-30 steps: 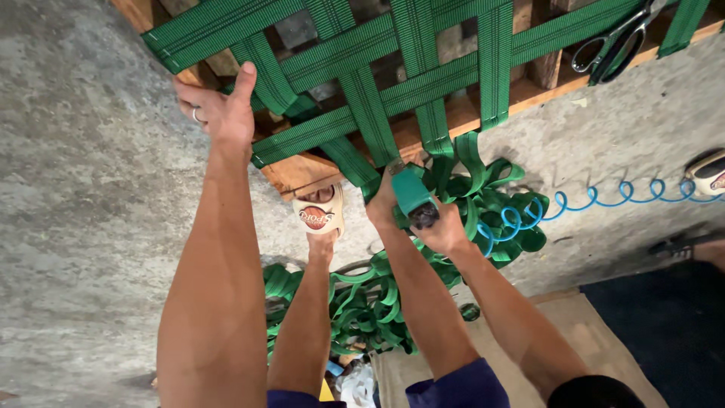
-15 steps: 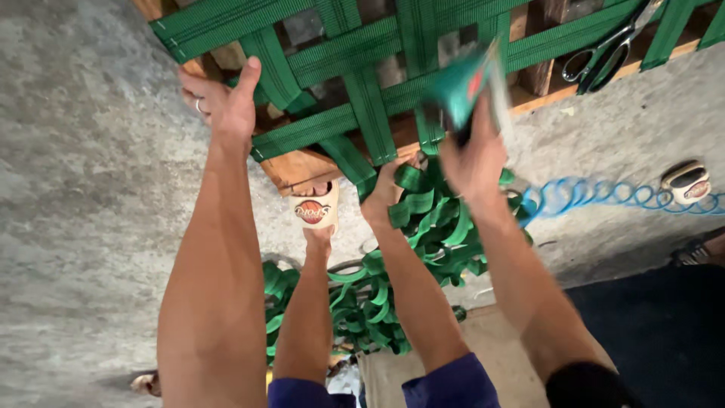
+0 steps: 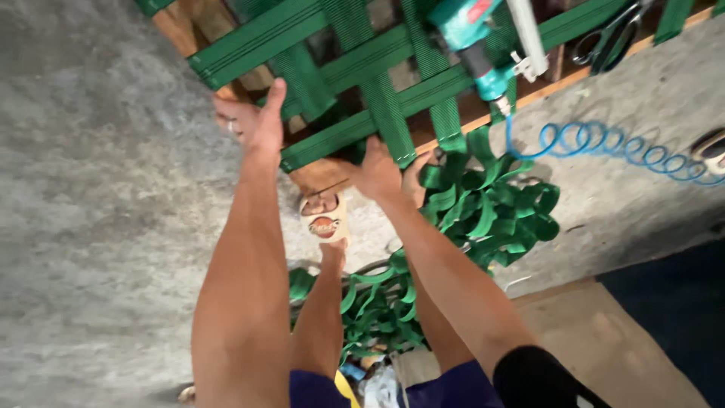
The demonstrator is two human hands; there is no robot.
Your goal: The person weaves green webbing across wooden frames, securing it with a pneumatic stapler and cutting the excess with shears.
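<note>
At ten o'clock the left hand (image 3: 253, 125) is braced on the wooden frame (image 3: 192, 23), fingers curled, thumb out. At centre the green webbing (image 3: 385, 113) is clenched by the right hand (image 3: 377, 170). At one o'clock a teal air stapler (image 3: 476, 38) hangs; slackened webbing could misplace staples near fingers.

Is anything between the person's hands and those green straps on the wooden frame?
Nothing visible. The left hand and the right hand both already touch the flat woven green webbing straps stretched across the wooden frame.
</note>
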